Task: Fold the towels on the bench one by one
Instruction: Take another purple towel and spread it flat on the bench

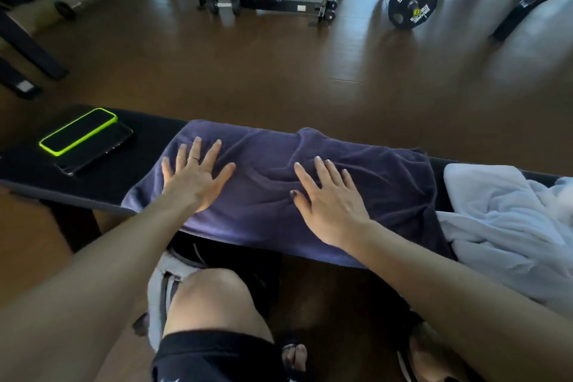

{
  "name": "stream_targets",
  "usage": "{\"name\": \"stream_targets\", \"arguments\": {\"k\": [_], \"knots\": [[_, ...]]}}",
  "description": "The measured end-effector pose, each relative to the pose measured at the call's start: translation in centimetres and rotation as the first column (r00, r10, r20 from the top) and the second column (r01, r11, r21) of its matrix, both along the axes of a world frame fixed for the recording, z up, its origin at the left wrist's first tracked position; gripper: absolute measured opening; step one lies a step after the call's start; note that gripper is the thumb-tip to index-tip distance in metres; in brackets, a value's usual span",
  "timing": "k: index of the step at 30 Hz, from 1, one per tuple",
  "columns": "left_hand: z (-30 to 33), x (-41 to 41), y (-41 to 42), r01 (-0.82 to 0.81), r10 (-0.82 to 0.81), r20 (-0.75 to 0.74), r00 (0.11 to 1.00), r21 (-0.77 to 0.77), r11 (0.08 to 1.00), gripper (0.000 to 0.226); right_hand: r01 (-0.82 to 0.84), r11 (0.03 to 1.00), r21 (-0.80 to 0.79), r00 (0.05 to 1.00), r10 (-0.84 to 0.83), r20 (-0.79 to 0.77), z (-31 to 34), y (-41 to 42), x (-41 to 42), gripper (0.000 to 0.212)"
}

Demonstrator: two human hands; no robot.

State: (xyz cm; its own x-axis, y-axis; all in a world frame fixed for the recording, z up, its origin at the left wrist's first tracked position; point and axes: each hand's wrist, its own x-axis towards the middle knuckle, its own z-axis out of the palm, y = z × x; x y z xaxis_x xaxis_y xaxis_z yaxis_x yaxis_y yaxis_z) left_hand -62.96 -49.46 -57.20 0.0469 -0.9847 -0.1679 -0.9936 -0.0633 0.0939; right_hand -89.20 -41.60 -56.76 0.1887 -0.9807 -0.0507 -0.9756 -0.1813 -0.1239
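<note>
a dark purple towel [310, 183] is laid flat across the black bench [133, 170], its long axis running along the bench from left to right, with its near edge hung over the front side toward the person's knee [210, 298]. two towels are counted on the bench: the purple one in the middle and a white towel [508, 226] bunched in a heap just beside it at the right end, the two seen touching or nearly so at their meeting edges. two hands are laid on the purple towel. the left hand [195, 177] is pressed palm down on the towel's left part, its fingers straight and spread wide, a thin ring [193, 159] worn on one of them. the right hand [328, 201] is pressed palm down near the towel's middle, its fingers straight and slightly fanned. the cloth is found under both palms and all fingertips, nothing being pinched or gripped; soft creases are seen between the hands and beyond the right one. two phones are counted at the left end of the bench, well apart from the towel: one in a green-edged case [79, 131] stacked partly on a black phone [99, 150]. on the brown floor beyond, two weight plates [412, 3] are seen near dark gym frames.
</note>
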Motion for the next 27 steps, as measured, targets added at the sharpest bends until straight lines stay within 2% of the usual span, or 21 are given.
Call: {"name": "stream_targets", "arguments": {"k": [4, 6, 14, 18, 23, 27], "knots": [[-1.2, 4.1, 0.7, -0.175, 0.177, -0.044, 0.983, 0.030, 0.984, 0.069, -0.078, 0.993, 0.086, 0.997, 0.076, 0.023, -1.0, -1.8, 4.3, 0.063], [-1.8, 5.7, 1.6, -0.210, 0.211, -0.037, 0.977, 0.033, 0.977, 0.067, -0.070, 0.989, 0.129, 0.998, 0.070, 0.003, -2.0, -1.8, 5.3, 0.064], [-1.6, 7.3, 1.6, -0.283, 0.287, -0.050, 0.956, 0.080, 0.956, 0.069, -0.073, 0.996, 0.045, 0.997, 0.072, 0.022, -2.0, -3.1, 6.2, 0.064], [-2.2, 6.9, 1.3, -0.114, 0.115, 0.017, 0.993, -0.037, 0.993, 0.070, -0.062, 0.993, 0.105, 0.998, 0.063, -0.005, -2.4, -3.6, 6.3, 0.064], [-1.7, 7.5, 0.1, -0.066, 0.065, -0.027, 0.997, -0.016, 0.998, 0.070, -0.086, 0.996, 0.002, 0.996, 0.086, 0.032, -1.6, -4.8, 7.3, 0.063], [-1.0, 6.4, -0.9, 0.109, -0.114, -0.034, 0.993, -0.122, 0.987, 0.069, -0.082, 0.997, 0.001, 0.995, 0.081, 0.057, -0.8, -7.7, 8.8, 0.062]]}}
